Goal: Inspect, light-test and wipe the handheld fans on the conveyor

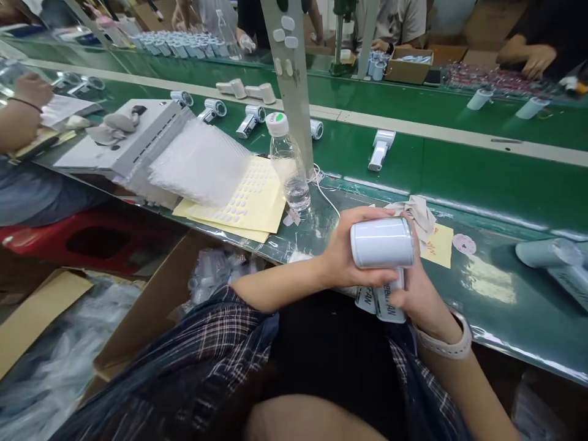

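A light blue handheld fan (382,242) is held between both hands above the table's front edge, its round head lying sideways and its handle pointing down. My left hand (346,251) wraps round the head from the left, fingers above and below it. My right hand (413,285), with a pale wristband, closes on the fan from the right, its thumb near the handle. Printed letters show on the lower part (390,303) below my fingers. Just behind the hands are crumpled white paper (417,215) and a yellow sheet (438,245) with red marks.
A clear bottle (290,168) stands by a metal post (294,79). Left of it lie yellow sticker sheets (257,199) and bubble bags (197,159). More fans (381,149) rest on the green belt (340,147). An open carton (142,306) is below left. Other people work across and at left.
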Demonstrator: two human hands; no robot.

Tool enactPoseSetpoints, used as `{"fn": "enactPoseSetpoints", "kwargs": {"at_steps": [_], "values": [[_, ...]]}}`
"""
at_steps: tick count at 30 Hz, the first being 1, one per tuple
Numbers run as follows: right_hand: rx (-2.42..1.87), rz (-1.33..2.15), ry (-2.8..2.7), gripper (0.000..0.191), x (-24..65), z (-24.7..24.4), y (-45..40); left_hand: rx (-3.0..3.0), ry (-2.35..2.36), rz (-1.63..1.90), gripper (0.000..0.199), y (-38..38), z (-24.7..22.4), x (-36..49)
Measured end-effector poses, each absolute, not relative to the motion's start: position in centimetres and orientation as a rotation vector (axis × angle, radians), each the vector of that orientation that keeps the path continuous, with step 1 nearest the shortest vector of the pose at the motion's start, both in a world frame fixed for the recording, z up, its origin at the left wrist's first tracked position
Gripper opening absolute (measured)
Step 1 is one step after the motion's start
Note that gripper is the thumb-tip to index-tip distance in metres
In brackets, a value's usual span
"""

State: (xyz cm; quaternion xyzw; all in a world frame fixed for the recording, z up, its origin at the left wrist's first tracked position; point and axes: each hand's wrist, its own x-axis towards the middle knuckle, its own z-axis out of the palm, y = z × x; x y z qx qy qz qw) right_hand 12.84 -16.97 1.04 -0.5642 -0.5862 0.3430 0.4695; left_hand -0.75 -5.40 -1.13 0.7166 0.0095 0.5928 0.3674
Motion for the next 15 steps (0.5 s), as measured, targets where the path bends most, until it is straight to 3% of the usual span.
{"fn": "enactPoseSetpoints", "kwargs": {"at_steps": [3,6,9,11,13,15], "values": [[-1.684,0.748,-1.403,0.145,15.9,1.9,-18.2,2.142,0.144,1.2,0.094,-4.8,-2.0,-1.1],[-2.256,0.336,-1.253,0.141,22.4,2.5,-19.8,2.627,0.223,0.996,0.063,-1.7,0.8,-6.4],[-2.606,0.155,-1.198,0.123,28.9,1.2,-21.2,2.617,0.881,1.452,0.031,2.9,4.6,-15.4],[-2.608,-0.071,-1.267,0.101,31.7,-0.6,-21.7,2.431,1.277,1.634,0.025,6.2,6.2,-21.8],[-2.551,-0.421,-1.213,0.078,33.0,-2.6,-21.8,2.424,1.781,1.294,0.02,9.1,6.4,-27.1],[-2.495,-0.688,-1.108,0.065,33.7,-4.3,-21.8,2.507,1.994,0.752,0.015,11.0,5.6,-30.7]]}}
